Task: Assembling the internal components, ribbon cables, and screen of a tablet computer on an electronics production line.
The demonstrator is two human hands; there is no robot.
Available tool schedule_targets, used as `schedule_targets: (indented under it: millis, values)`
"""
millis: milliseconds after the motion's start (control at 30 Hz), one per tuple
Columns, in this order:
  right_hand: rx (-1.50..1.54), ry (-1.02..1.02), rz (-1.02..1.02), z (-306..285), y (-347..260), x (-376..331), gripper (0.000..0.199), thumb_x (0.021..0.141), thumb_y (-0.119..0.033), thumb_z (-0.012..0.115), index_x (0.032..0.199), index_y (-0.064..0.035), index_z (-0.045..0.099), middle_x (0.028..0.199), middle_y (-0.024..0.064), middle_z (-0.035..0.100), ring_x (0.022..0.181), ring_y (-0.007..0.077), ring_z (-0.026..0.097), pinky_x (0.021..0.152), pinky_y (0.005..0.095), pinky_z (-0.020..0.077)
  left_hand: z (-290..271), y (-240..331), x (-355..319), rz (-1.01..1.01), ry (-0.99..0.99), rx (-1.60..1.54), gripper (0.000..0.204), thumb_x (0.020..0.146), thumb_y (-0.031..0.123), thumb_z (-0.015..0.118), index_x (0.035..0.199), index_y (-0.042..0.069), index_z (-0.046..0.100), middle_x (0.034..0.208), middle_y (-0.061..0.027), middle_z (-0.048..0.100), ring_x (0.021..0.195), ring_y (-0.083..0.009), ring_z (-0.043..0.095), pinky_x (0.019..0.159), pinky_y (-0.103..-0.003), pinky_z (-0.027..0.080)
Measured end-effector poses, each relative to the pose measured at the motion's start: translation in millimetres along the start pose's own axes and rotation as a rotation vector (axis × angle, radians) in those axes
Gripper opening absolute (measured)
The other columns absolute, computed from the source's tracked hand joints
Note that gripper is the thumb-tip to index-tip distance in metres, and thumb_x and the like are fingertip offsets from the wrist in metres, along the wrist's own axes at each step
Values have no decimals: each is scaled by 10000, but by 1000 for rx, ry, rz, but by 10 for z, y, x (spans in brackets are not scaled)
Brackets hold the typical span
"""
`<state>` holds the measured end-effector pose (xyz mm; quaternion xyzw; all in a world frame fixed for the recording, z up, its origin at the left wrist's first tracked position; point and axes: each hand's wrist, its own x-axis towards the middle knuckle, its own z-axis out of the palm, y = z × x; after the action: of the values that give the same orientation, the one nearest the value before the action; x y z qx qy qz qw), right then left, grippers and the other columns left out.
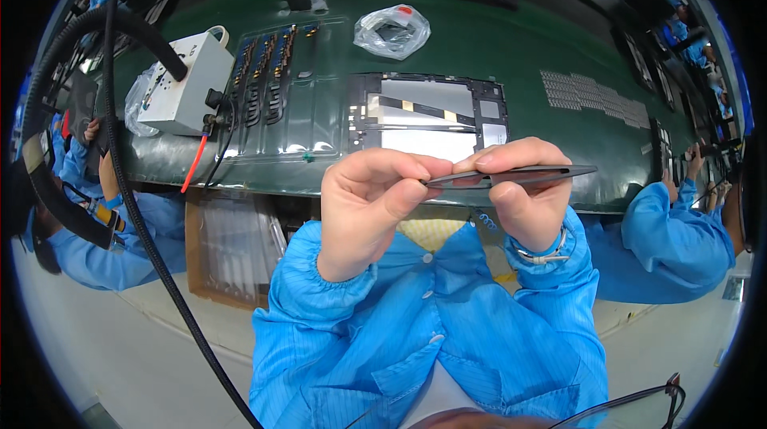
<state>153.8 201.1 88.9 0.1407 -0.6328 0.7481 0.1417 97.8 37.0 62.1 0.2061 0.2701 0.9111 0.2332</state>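
Midair, near front edge of green table (pixel 575 141), left hand (pixel 359 205) pinches small dark piece (pixel 423 182), kind unclear, at tip of black tweezers (pixel 555 174) gripped by right hand (pixel 527 197). Step likely wants light pressure, tips aligned, wrists quiet. Transparent tray (pixel 307 117) lies left, flat opened device (pixel 423 141) just beyond hands, open room right, toward grey strips (pixel 595 97).

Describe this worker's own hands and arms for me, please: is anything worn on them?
No gloves show on the left hand or the right hand. Both arms wear long, bright blue sleeves with fine stripes, gathered at the cuff on the left. A pale, shiny band circles the right wrist; whether watch or bracelet, I can't tell.
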Motion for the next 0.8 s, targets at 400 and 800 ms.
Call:
schedule_targets:
  millis: [400, 800]
  values:
    - [796, -236, 779, 1855, 1489, 581, 201, 842, -181, 585, 961, -21, 579, 869, 78, 615, 765, 125, 610, 657, 224, 511, -1429, 925, -809, 405, 752, 285, 381, 940, 270, 342, 1204, 3, 407, 1223, -160, 468, 1144, -262, 446, 942, -405, 397]
    - [768, -420, 1130, 3520, 1948, 694, 236, 806, -235, 616, 960, -64, 563, 940, 101, 602, 903, 218, 588, 811, 368, 473, -1860, 1640, -1452, 736, 1047, 372, 426, 940, 237, 200, 1207, -7, 425, 1220, -125, 484, 1103, -223, 481, 956, -323, 377]
